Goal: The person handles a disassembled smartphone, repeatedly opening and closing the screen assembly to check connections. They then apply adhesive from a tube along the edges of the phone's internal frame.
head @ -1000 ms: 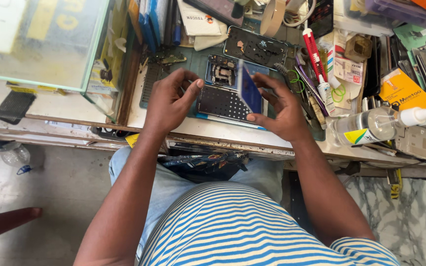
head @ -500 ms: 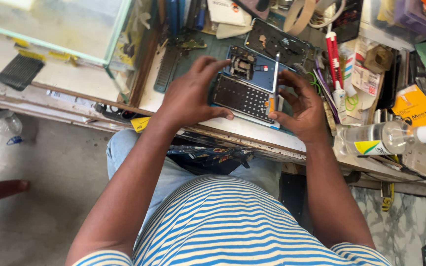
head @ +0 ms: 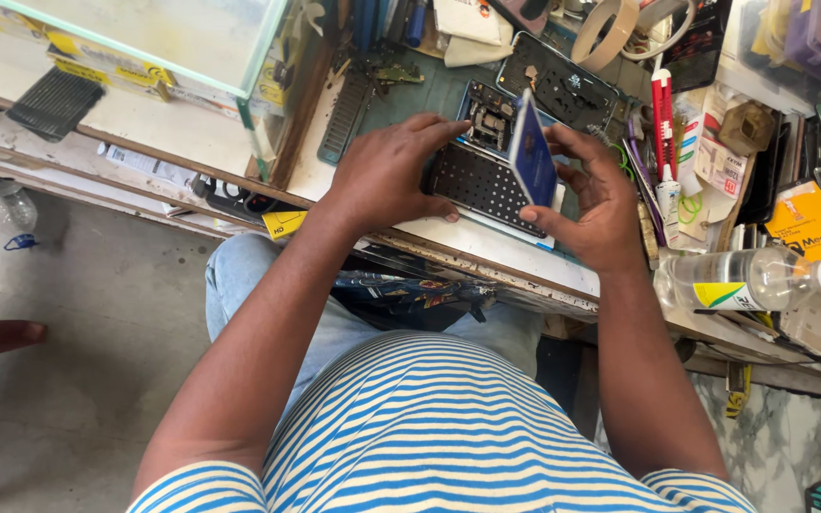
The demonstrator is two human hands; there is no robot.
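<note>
Cluttered repair bench (head: 486,249) fills the view. On it lies an opened phone (head: 483,171), pinned under the left hand (head: 387,176)'s spread fingers, while the right hand (head: 593,204) pinches its blue panel (head: 531,157), tilted upright above it.

The scene is lit brightly and evenly by soft daylight. Pale glare is seen on the glass case (head: 144,38) at upper left, and the floor below it is washed out. Only faint shadows are cast. Straight edges are bent by wide-angle distortion far from the case.
</note>
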